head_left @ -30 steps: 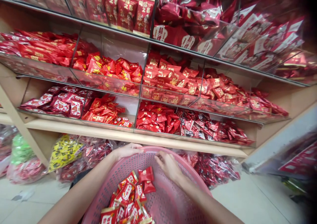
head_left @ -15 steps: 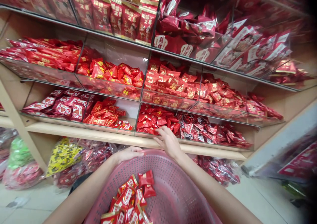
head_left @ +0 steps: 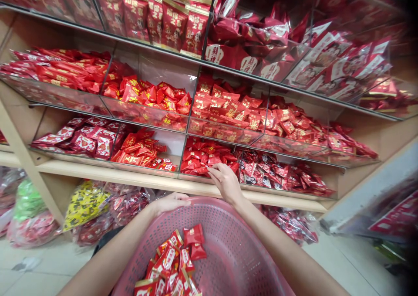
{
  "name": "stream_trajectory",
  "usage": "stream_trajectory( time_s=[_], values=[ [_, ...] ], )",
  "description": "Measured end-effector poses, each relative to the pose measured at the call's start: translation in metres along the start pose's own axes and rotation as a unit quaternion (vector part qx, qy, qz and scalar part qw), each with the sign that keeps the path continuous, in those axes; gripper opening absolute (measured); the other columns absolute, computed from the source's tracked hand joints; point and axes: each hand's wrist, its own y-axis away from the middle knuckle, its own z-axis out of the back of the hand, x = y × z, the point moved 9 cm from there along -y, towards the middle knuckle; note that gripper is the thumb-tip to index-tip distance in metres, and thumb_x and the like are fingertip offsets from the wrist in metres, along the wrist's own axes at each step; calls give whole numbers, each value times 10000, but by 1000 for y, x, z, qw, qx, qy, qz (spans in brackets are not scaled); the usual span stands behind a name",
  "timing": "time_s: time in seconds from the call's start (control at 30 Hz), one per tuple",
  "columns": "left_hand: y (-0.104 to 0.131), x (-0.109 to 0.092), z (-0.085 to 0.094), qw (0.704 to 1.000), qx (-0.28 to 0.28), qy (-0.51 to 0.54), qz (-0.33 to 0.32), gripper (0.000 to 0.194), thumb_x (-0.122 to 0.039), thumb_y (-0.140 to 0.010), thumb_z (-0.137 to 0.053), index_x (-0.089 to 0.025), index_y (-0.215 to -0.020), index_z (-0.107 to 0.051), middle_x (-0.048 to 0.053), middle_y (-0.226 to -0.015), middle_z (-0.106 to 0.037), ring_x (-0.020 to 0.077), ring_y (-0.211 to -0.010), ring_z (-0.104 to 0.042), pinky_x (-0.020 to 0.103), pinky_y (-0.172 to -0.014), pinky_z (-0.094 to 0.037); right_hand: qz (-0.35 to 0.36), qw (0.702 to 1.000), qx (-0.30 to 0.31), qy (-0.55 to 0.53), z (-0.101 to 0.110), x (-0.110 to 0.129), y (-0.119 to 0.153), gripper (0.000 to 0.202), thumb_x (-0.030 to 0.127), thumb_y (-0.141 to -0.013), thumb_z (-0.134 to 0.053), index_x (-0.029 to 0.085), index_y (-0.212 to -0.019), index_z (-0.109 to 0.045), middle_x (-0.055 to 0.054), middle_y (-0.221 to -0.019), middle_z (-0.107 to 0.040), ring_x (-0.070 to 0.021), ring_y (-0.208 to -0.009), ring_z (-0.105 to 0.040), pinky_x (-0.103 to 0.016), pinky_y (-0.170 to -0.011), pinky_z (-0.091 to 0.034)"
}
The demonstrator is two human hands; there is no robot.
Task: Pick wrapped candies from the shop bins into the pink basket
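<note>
My left hand (head_left: 170,203) grips the far rim of a pink perforated plastic basket (head_left: 225,235), with its fingers over the edge. Several small red wrapped candies (head_left: 170,259) with gold ends lie in the basket's left part. Over the front edge of the bottom shelf, my right hand (head_left: 227,183) reaches to a bin of red candy packets (head_left: 199,156). Its fingers are drawn together at the front of that pile; whether a packet is between the fingertips cannot be made out.
Clear dividers split the shelves (head_left: 156,182) into bins of red packets. Dark red patterned packets (head_left: 284,176) lie right of my right hand. Beneath the shelf are bags of yellow packets (head_left: 86,202) and red packets (head_left: 290,222). Taller gold-topped packets (head_left: 173,23) stand above.
My right hand has shifted slightly up and right, and its spread fingers have come together. My left hand still holds the basket rim.
</note>
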Motion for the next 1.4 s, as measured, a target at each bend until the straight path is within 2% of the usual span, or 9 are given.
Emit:
stream_trajectory(
  time_s=[0.17, 0.37, 0.43, 0.5, 0.7, 0.8, 0.97, 1.13, 1.4],
  values=[
    [3, 0, 1, 1000, -11, -13, 5, 359, -424, -668, -652, -127, -868, -646, 31, -801, -644, 125, -685, -540, 236, -695, -387, -12, 996, -52, -65, 20, -10, 5, 252, 254, -885, -400, 216, -1010, -616, -60, -904, -569, -162, -833, -516, -289, -744, -411],
    [-4, 5, 4, 1000, -2, -7, -1, 357, -410, -678, -649, -129, -897, -638, 41, -872, -648, 132, -745, -557, 240, -751, -397, -70, 968, -100, -220, 52, 0, 36, 216, 243, -857, -455, 216, -979, -631, -49, -872, -565, -153, -806, -533, -285, -722, -419],
    [-6, 7, 5, 1000, -6, -4, -3, 342, -404, -670, -657, -133, -878, -639, 37, -863, -649, 139, -763, -562, 247, -768, -399, -117, 950, -68, -281, 39, 4, 54, 194, 266, -841, -480, 213, -914, -652, -41, -837, -575, -152, -782, -537, -277, -698, -418],
    [-6, 7, 4, 1000, -2, 3, -1, 336, -399, -668, -660, -138, -878, -638, 38, -861, -651, 151, -779, -567, 261, -780, -403, -175, 923, -11, -343, 9, 4, 75, 197, 298, -826, -494, 200, -830, -665, -33, -785, -585, -151, -745, -536, -270, -676, -412],
    [-7, 5, 3, 1000, -3, -25, 1, 349, -420, -688, -636, -146, -904, -646, 36, -882, -653, 152, -805, -562, 264, -808, -390, -348, 784, 119, -500, -97, -6, 135, 270, 410, -713, -566, 159, -619, -602, 13, -587, -555, -119, -565, -467, -245, -575, -362],
    [-7, 5, 6, 999, -8, -41, 0, 347, -421, -693, -632, -143, -900, -647, 34, -887, -651, 141, -790, -557, 249, -793, -386, -399, 738, 154, -521, -120, -11, 149, 309, 445, -645, -603, 160, -547, -535, 40, -501, -479, -92, -503, -392, -228, -520, -305],
    [-5, 5, 7, 999, -14, -50, 4, 347, -423, -693, -631, -140, -894, -646, 29, -872, -649, 129, -764, -549, 234, -761, -387, -464, 657, 232, -547, -133, -5, 168, 281, 416, -611, -625, 167, -542, -514, 24, -497, -487, -90, -475, -378, -239, -508, -291],
    [-3, 1, 5, 998, -15, -65, 1, 350, -437, -683, -630, -142, -870, -653, 22, -849, -648, 136, -761, -546, 229, -750, -380, -491, 643, 283, -515, -136, -5, 189, 193, 330, -629, -617, 187, -529, -534, -6, -509, -518, -114, -469, -407, -259, -492, -304],
    [-2, -4, 2, 998, -15, -59, 1, 338, -423, -677, -638, -132, -851, -649, 26, -830, -646, 140, -772, -547, 233, -756, -380, -487, 668, 319, -463, -138, -14, 203, 178, 291, -650, -589, 182, -521, -533, 7, -474, -490, -108, -456, -413, -244, -475, -303]
  ],
)
